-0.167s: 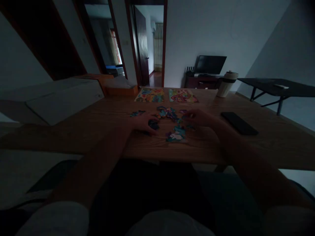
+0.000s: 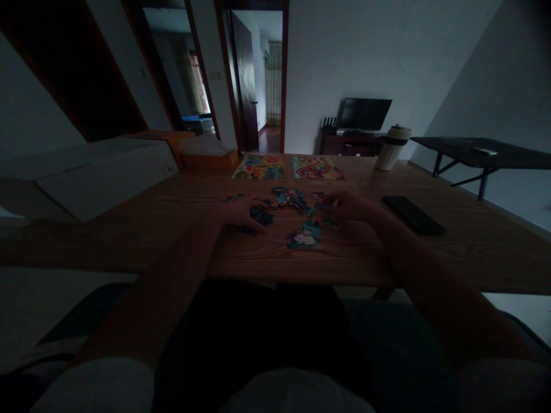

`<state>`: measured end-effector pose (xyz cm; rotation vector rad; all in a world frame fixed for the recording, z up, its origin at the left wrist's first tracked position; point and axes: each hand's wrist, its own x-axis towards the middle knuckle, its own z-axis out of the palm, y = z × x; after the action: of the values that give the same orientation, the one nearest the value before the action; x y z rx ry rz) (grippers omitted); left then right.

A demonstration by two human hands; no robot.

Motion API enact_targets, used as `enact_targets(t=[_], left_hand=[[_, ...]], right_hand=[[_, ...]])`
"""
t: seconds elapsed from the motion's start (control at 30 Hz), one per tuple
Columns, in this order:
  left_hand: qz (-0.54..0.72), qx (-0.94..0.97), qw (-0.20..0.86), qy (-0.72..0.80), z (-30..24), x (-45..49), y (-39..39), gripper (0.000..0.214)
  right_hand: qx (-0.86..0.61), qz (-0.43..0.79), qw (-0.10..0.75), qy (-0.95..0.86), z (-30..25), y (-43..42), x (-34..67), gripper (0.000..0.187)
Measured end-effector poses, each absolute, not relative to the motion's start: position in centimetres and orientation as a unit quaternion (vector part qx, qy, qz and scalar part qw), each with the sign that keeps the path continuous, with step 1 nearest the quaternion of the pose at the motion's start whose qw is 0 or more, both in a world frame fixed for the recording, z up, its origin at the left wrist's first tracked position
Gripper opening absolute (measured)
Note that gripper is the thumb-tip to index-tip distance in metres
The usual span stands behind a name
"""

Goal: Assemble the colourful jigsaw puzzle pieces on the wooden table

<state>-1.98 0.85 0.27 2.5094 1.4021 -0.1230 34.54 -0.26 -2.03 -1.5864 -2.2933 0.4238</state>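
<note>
Loose jigsaw pieces [image 2: 289,198] lie in a cluster on the wooden table [image 2: 473,246]. A joined patch of blue and white pieces [image 2: 304,236] sits nearer to me. My left hand [image 2: 241,212] rests on the table with its fingers curled round a dark puzzle piece [image 2: 260,216]. My right hand [image 2: 349,206] lies to the right of the cluster, fingers bent and pinching among small pieces; what it holds is too dark to make out.
Two finished puzzle boards [image 2: 259,166] [image 2: 315,167] lie at the table's far side. A black phone [image 2: 413,214] lies to the right, a light tumbler [image 2: 391,147] behind it. An orange box [image 2: 206,154] and a white box [image 2: 94,172] stand at the left.
The view has shifted slightly left and down. Both hands stay by the pieces, and the left has slid a little to the left with its dark piece.
</note>
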Motion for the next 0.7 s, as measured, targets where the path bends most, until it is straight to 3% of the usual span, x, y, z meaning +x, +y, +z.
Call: enact_targets(t=[0.2, 0.43, 0.7], left_hand=[[-0.017, 0.844, 0.130, 0.520, -0.1, -4.3, 2.4, 0.094], [0.022, 0.826, 0.127, 0.549, -0.2, -5.5, 3.2, 0.092], [0.076, 0.861, 0.063, 0.499, 0.7, -3.2, 1.8, 0.060]], right_hand=[[-0.565, 0.121, 0.162, -0.800, -2.5, 0.7, 35.8, 0.027], [-0.527, 0.083, 0.121, -0.837, -2.7, 0.3, 33.5, 0.038], [-0.536, 0.050, 0.145, -0.830, -2.9, 0.5, 32.3, 0.047]])
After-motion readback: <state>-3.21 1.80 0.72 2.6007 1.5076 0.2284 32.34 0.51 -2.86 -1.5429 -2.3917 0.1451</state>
